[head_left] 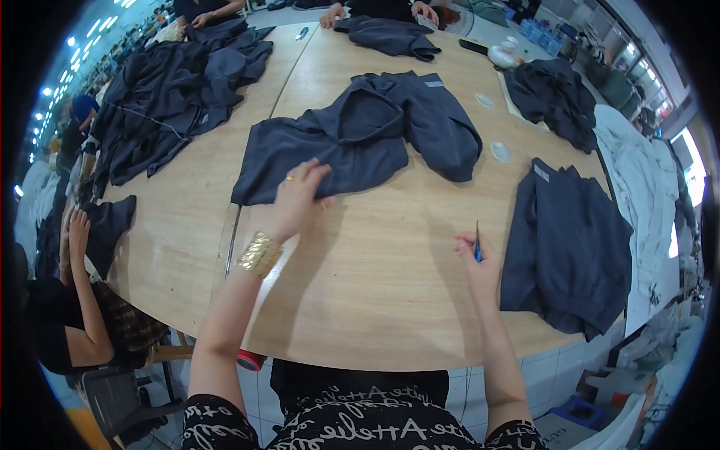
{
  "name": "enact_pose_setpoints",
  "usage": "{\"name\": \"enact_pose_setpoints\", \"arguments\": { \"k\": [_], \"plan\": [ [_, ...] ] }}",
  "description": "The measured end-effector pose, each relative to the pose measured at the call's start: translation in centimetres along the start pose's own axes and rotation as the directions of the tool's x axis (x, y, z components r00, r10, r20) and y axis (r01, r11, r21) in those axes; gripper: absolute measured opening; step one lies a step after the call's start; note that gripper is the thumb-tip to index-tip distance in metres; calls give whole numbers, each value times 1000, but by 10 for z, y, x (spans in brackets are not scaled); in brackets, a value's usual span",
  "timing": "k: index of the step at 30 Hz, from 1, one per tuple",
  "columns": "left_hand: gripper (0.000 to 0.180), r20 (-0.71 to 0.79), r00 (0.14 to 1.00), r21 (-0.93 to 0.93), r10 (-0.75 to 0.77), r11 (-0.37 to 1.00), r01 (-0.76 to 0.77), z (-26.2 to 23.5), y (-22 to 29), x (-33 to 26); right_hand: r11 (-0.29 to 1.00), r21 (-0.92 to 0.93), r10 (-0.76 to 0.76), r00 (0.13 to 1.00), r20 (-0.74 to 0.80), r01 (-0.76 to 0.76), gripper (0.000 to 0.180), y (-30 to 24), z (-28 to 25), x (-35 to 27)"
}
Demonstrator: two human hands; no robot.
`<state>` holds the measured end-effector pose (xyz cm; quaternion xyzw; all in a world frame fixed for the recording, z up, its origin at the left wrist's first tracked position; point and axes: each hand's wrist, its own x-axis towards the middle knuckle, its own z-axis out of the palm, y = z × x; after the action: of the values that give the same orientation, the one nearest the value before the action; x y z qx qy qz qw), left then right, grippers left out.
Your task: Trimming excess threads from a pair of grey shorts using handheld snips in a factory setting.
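A dark blue-grey garment (pixel 330 142) lies loosely spread across the middle of the table, its exact cut unclear among the folds. A small pale label (pixel 434 84) sits on its far right part. My left hand (pixel 300 193) hovers at the garment's near edge with fingers apart and bent a little; whether the fingertips touch the cloth is hard to tell. Over bare wood to the right, my right hand (pixel 480 259) is closed around small blue-handled snips (pixel 478 244), the thin point directed away from me. Beside that hand rests a neat pile of similar dark garments (pixel 566 247).
A large heap of dark garments (pixel 176 97) covers the table's far left. Another dark bundle (pixel 555 97) lies at the far right, near two clear round discs (pixel 500 152). Co-workers sit at the left and far edges. White cloth (pixel 637 180) hangs beyond the right edge.
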<state>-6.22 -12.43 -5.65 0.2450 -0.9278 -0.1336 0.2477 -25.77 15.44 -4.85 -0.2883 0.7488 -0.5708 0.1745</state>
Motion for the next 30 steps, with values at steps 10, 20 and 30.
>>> {"name": "enact_pose_setpoints", "arguments": {
  "k": [10, 20, 30],
  "plan": [
    [25, 206, 962, -225, 177, 966, -129, 8, 101, -88, 957, -155, -217, 959, 180, 246, 10, -40, 51, 4],
    [10, 124, 924, -641, -361, 682, 352, -21, 82, -92, 764, -241, -478, 776, 411, 598, 21, -58, 107, 30],
    [15, 260, 865, -456, -429, 735, 501, 15, 55, -65, 885, -202, -324, 866, 381, 420, 13, -33, 126, 26]
  ]
}}
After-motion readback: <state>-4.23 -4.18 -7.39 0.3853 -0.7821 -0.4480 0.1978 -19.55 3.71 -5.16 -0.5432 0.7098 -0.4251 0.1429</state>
